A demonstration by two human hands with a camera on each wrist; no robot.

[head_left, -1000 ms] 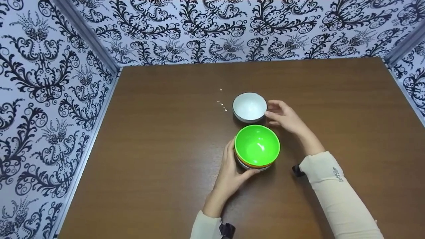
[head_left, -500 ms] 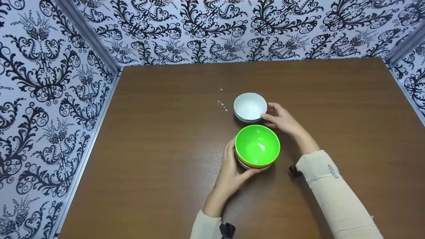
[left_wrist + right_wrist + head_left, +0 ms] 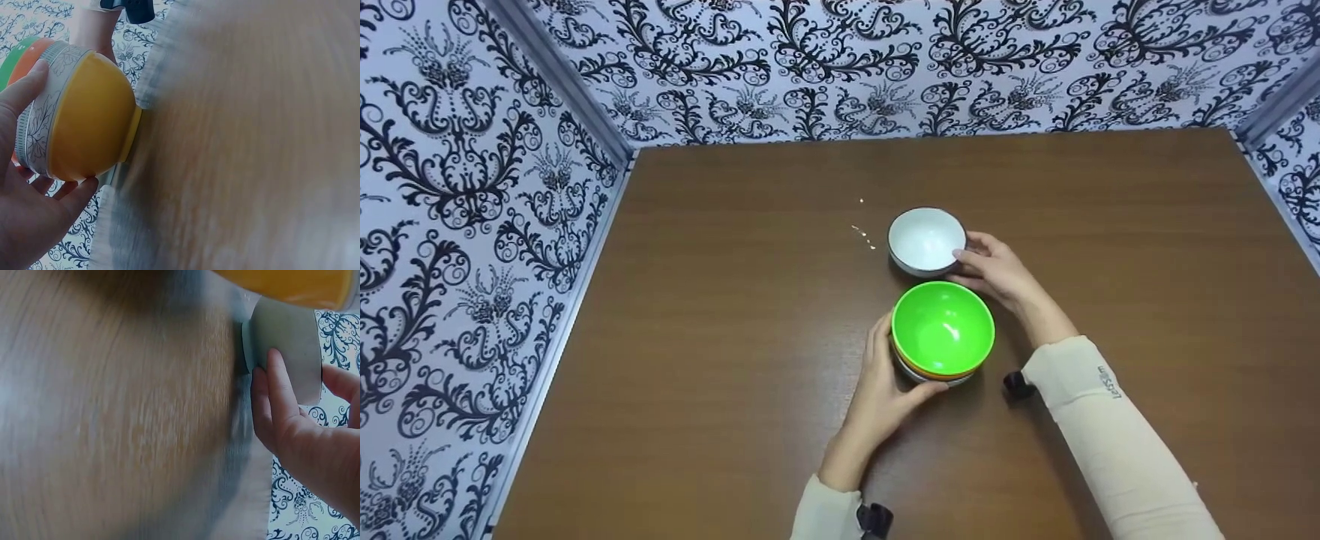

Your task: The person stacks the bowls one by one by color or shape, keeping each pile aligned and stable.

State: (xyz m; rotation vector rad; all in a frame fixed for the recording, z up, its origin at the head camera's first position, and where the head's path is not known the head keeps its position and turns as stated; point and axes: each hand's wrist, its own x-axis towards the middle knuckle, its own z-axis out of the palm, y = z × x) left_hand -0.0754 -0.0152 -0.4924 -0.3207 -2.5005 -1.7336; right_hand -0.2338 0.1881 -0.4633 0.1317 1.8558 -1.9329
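Observation:
In the head view my left hand point(image 3: 880, 393) grips a stack of bowls from its left side, thumb at the front and fingers along the far side. A bright green bowl point(image 3: 943, 330) tops the stack. The left wrist view shows an orange bowl point(image 3: 28, 61) under it, then a white bowl with a line pattern point(image 3: 46, 115), and a yellow bowl point(image 3: 95, 118) at the bottom. Just beyond stands a dark-rimmed white bowl point(image 3: 924, 240), grey-green outside. My right hand point(image 3: 997, 271) holds its right side, thumb at the rim and fingers against the outer wall.
Several small white crumbs point(image 3: 864, 237) lie on the brown wooden table point(image 3: 720, 300), left of the white bowl. Patterned wall panels point(image 3: 840, 75) border the table at the back and sides. Both wrists wear a dark camera point(image 3: 874, 519).
My right hand has moved slightly left onto the white bowl, and its thumb now touches the rim. The left hand and the stack stay in place.

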